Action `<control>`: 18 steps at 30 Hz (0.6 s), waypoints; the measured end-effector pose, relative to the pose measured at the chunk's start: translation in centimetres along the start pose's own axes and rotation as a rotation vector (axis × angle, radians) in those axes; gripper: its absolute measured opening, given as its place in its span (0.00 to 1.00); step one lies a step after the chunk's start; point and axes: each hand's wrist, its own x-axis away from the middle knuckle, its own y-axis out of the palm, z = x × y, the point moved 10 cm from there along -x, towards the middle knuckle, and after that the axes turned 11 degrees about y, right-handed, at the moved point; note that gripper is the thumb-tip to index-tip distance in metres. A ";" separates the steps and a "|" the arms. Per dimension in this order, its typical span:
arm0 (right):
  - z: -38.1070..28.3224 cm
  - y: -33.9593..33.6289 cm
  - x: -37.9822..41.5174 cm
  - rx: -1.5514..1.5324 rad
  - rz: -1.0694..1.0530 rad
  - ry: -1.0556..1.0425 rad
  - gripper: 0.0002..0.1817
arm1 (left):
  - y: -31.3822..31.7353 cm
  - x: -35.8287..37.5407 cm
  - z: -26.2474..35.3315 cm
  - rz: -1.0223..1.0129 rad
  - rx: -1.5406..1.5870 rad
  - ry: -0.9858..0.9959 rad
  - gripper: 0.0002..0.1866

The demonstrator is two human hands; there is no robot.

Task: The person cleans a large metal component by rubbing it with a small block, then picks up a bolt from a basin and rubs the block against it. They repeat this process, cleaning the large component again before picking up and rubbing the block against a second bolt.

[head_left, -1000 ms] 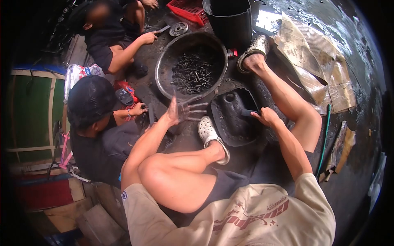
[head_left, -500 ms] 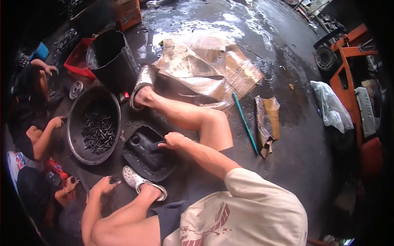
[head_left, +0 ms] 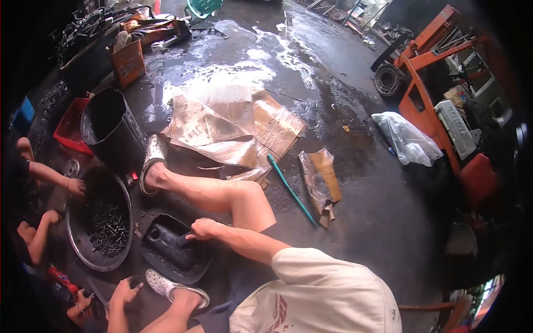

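My right hand (head_left: 202, 228) is closed on a short dark tool handle (head_left: 186, 238) inside a black moulded tray (head_left: 166, 258) that lies between my feet. My left hand (head_left: 125, 289) is low at the bottom left, on the wet floor beside my white clog (head_left: 166, 286), with its fingers against a small dark object (head_left: 135, 281); its grip is unclear. A round metal basin (head_left: 75, 244) with several dark bolts (head_left: 108, 227) stands to the left of the tray.
Two co-workers' hands (head_left: 75, 186) reach into the basin from the left. A black bucket (head_left: 111, 127) and a red crate (head_left: 69, 125) stand behind it. Flattened cardboard (head_left: 233, 125), a green rod (head_left: 291, 191), a plastic bag (head_left: 408, 144) and an orange forklift (head_left: 438, 77) lie to the right.
The view has swung to the right and up, so the basin and co-workers have slid to the left edge. My left hand dropped from above the basin to the floor. My right hand keeps its tool.
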 end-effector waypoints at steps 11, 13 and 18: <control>-0.4 -2.3 -0.1 -0.086 0.016 0.126 0.44 | 1.7 -0.2 -6.3 0.004 -0.252 -0.063 0.44; 0.4 -2.3 -1.1 -0.029 0.152 0.058 0.41 | 1.6 -0.5 -4.9 -0.101 -0.250 -0.071 0.45; -1.8 -4.1 0.3 -0.140 0.112 0.013 0.40 | 1.7 -2.5 -4.9 0.020 -0.201 0.102 0.37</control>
